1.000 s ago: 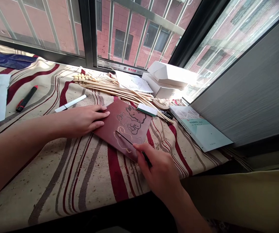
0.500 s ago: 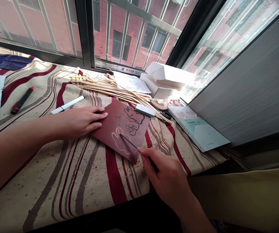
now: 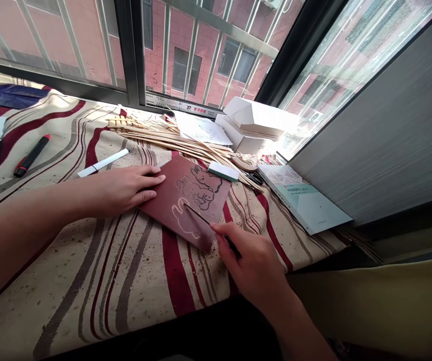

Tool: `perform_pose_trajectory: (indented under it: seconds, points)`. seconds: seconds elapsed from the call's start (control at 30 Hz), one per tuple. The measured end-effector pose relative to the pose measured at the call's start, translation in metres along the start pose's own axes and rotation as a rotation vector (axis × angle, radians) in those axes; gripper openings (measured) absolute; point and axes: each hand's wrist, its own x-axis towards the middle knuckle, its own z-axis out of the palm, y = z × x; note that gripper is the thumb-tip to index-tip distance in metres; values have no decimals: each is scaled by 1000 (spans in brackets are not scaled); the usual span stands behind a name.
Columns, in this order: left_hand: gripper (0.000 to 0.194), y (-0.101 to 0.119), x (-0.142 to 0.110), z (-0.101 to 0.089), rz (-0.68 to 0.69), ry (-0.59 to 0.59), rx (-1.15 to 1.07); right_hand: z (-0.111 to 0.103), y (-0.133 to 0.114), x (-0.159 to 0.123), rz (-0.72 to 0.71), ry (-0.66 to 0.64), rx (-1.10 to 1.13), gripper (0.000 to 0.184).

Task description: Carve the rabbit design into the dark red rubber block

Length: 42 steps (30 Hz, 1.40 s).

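A reddish-brown board lies at an angle on the striped cloth. On it are rabbit-like outlines, two dark ones in the upper part and a pale, cut-looking one lower down. My left hand rests with its fingers stretched over the board's left edge. In my right hand is a thin dark carving tool, pinched between thumb and fingers. Its tip meets the board at the pale outline's upper right; most of its handle is hidden by my hand. A white eraser with a green side sits at the board's far right edge.
The striped cloth is scattered with crumbs. A white pen and a black-and-red marker lie left. Thin wooden sticks, a drawing sheet and a white box stand by the window; a book lies right.
The tool's tip stays near the pale outline while my right hand shifts slightly up and left. My left hand keeps its place on the board. The whole view moves a little.
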Motion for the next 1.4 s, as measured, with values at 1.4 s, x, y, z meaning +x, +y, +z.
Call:
perform_pose_trajectory:
  seconds: [1.4]
  points:
    - [68,-9,1,6,12,-11,42,-18,-35,-31,8,48,-185,22]
